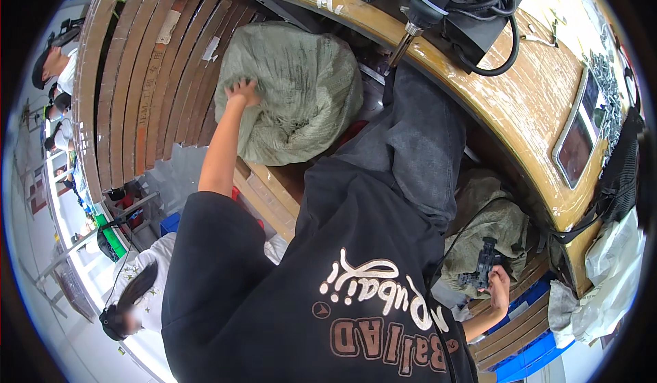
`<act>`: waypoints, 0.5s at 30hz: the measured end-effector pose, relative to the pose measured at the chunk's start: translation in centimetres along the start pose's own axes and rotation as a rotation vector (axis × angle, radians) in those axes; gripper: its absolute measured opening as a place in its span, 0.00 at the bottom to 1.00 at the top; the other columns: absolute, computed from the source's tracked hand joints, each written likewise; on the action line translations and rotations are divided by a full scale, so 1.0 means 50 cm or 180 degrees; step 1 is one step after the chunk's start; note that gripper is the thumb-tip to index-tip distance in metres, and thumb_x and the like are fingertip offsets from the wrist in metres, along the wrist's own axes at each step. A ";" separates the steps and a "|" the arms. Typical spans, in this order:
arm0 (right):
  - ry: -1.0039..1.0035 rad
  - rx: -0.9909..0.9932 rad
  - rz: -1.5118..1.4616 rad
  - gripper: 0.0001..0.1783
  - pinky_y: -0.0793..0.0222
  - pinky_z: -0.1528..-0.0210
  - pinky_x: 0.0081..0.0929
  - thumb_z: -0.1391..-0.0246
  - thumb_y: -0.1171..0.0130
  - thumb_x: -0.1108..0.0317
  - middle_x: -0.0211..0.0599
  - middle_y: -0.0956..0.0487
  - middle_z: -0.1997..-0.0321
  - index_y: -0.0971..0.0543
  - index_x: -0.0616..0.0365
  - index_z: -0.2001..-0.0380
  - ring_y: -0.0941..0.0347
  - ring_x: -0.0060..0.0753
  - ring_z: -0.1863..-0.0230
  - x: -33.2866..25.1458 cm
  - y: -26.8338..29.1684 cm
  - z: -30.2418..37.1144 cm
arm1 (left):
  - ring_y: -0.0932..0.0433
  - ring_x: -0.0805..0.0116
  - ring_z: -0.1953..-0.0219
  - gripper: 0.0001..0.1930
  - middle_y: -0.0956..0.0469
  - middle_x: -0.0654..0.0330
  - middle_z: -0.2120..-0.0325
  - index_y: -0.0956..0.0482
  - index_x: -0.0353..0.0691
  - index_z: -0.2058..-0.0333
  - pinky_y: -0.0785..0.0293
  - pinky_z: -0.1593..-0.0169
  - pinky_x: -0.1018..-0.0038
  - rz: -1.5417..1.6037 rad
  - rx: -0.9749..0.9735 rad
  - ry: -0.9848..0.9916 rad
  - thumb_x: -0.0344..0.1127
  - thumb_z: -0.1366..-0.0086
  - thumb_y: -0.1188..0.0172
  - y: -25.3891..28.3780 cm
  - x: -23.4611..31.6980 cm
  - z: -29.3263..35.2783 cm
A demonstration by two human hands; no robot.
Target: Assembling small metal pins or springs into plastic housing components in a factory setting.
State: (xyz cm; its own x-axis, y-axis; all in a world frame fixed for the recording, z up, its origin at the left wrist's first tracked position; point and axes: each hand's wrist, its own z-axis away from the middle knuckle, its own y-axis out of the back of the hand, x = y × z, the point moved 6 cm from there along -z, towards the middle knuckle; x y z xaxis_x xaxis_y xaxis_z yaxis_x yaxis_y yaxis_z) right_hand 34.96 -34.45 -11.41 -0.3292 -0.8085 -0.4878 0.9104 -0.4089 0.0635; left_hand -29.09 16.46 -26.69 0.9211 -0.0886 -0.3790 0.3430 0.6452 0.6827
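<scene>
My left hand lies with its fingers spread on a bulging grey-green woven sack. The sack's top is crumpled and folded in, and its contents are hidden. At the lower right, my right hand grips a black, jointed plastic part whose exact kind I cannot make out. Behind that part is a second grey-green sack, partly under the table edge.
A worn wooden workbench curves across the upper right. An electric screwdriver hangs over its edge, beside a black box with coiled cable. Stacked flattened cardboard stands at left. Another person is at lower left.
</scene>
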 end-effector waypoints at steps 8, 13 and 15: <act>-0.0251 0.0302 -0.0285 0.07 0.28 0.82 0.23 0.54 0.51 0.66 0.19 0.36 0.79 0.33 0.53 0.69 0.36 0.14 0.81 0.080 0.054 0.040 | 0.23 0.68 0.73 0.15 0.23 0.54 0.73 0.25 0.40 0.62 0.28 0.71 0.72 0.3493 0.1855 0.0315 0.39 0.48 0.48 0.207 -0.309 -0.129; -0.0203 0.0543 -0.0409 0.07 0.29 0.81 0.23 0.52 0.49 0.65 0.21 0.35 0.79 0.33 0.53 0.70 0.35 0.15 0.82 0.084 0.050 0.063 | 0.26 0.69 0.85 0.13 0.24 0.56 0.82 0.27 0.33 0.67 0.29 0.83 0.72 0.2557 0.1513 0.0205 0.37 0.46 0.51 0.343 -0.235 -0.007; -0.0223 0.0785 -0.0535 0.08 0.29 0.82 0.24 0.53 0.49 0.66 0.22 0.34 0.77 0.32 0.54 0.68 0.35 0.16 0.82 0.085 0.058 0.065 | 0.26 0.66 0.87 0.12 0.25 0.53 0.84 0.27 0.30 0.69 0.29 0.86 0.71 0.2966 0.0687 0.0009 0.34 0.47 0.52 0.288 -0.190 0.023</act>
State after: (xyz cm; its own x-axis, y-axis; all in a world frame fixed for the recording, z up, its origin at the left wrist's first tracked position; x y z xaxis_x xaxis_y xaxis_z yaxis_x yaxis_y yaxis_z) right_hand 35.40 -40.44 -10.49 -0.4942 -0.7446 -0.4487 0.7562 -0.6228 0.2006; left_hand -32.68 25.72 -12.57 0.8406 0.3920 0.3737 -0.5012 0.3015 0.8111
